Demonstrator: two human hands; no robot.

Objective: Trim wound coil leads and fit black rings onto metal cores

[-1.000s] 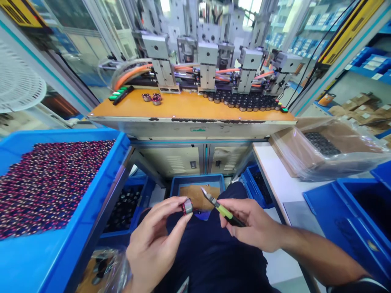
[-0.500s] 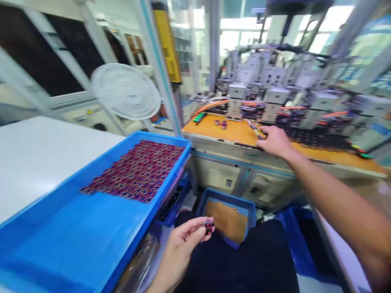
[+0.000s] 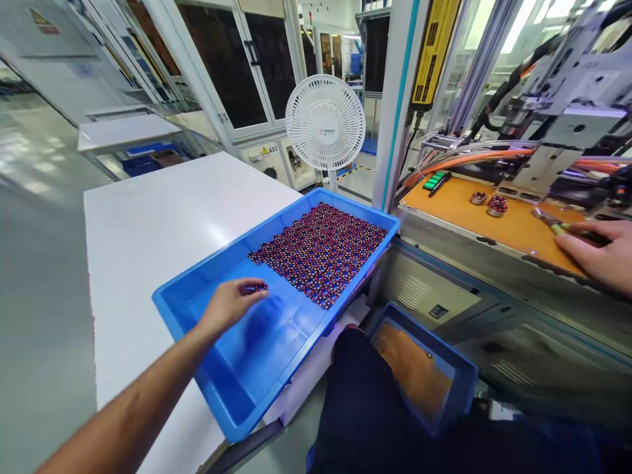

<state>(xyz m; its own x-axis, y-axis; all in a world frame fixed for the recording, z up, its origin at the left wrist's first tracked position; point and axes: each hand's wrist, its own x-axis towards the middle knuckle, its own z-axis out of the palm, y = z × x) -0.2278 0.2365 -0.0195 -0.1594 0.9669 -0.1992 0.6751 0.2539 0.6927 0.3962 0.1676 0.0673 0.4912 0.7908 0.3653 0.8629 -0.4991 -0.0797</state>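
My left hand is over the bare part of a blue tray, its fingers pinched on a small round red-and-black part. Ahead of that hand, many similar round parts lie packed in rows in the tray. At the right edge of the view, my right hand is closed around pliers with yellow-green and dark handles, low over the orange bench top. Left of the pliers, a few round parts with red edges sit on the bench top.
A white table carries the tray. Behind it stands a white fan beside a metal post. Machine heads and orange tubes rise behind the bench. A green-and-black object lies there. A blue bin is below.
The view has swung left. My left hand has gone from above my lap to over the tray, carrying the round part. My right hand still has the pliers at the bench.
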